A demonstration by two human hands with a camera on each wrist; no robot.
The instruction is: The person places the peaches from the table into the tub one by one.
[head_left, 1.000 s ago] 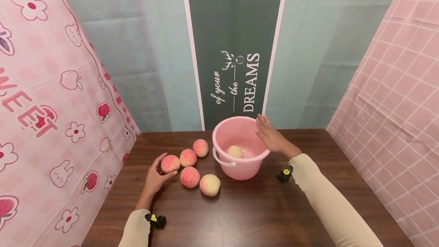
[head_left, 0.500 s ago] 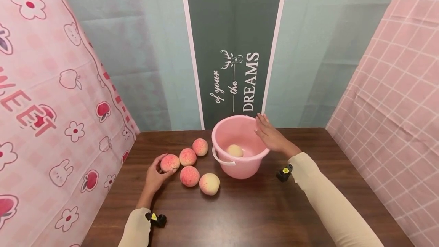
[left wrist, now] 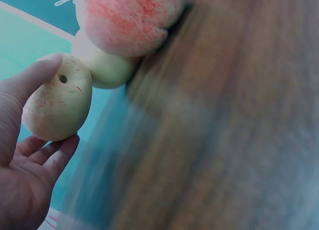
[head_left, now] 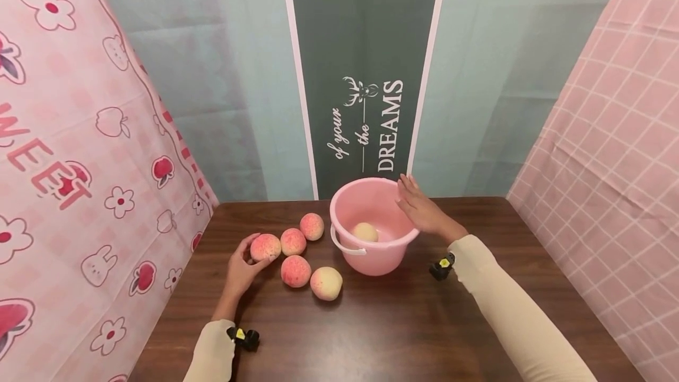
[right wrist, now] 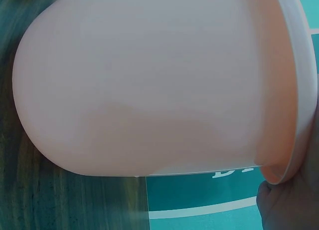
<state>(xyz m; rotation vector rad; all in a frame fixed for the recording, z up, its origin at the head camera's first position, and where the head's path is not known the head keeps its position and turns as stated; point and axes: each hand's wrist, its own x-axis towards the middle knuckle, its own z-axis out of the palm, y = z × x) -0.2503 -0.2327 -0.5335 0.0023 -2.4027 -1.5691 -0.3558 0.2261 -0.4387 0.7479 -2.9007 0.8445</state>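
In the head view my left hand (head_left: 241, 270) grips a red-and-yellow peach (head_left: 265, 247) at the left end of a group of peaches. Its thumb lies on the near side and the fingers on the far side. From the left wrist, that peach (left wrist: 60, 103) shows a small dark hole beside the thumb. My right hand (head_left: 421, 208) rests on the right rim of a pink bucket (head_left: 373, 261), fingers extended. A pale peach (head_left: 365, 232) sits inside the bucket. The right wrist view is filled by the bucket's side (right wrist: 149, 80), with part of the hand at its rim.
Several other peaches lie between the left hand and bucket, including a red one (head_left: 296, 271) and a mostly yellow one (head_left: 326, 284). The bucket's white handle (head_left: 347, 247) hangs on its left. Cloth backdrops (head_left: 249, 105) border the brown table (head_left: 361, 335).
My left thumb has closed in on the peach, which has risen slightly relative to its neighbours. The right hand and the bucket have stayed in place.
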